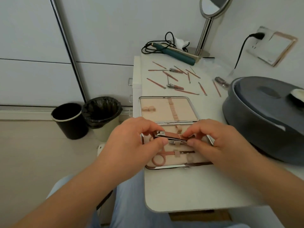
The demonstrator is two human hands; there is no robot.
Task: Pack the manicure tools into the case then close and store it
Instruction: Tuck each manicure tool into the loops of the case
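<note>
Case [169, 111] lies open flat on the white counter [189, 186], hinge running left-right. Chrome rim w/ rounded corners, pale peach lining, rows of small peach elastic loops down the middle of each half. Far half has no tools in its loops; near half partly hidden by both hands.

Left hand [136, 143] and right hand [213, 139] meet over the near half, both pinching a large nail clipper [171, 138] btwn thumb and fingertips, left at its jaw end, right at its tail. Clipper is rose-gold on top w/ chrome lever and chrome jaw, lying crosswise over the lining, approx at the loop strip; can't tell if it's already under a loop.

Just nearer the person, small scissors [166, 156] sit strapped in the near half: pink ring handles to the left, steel blades pointing right, one loop across the shank.

Loose tools [174, 78] are scattered on the counter beyond the case: thin rose-coloured sticks and pushers, plus 2 smaller clippers, same pink + chrome finish, well apart from the case.

Further back: teal hair straightener [176, 53] w/ black cable, stand mirror [212, 7]. Grey round lidded bin [256, 112] sits right of the case. On the floor left of the counter, 2 waste bins [85, 117], one w/ a black liner
</note>
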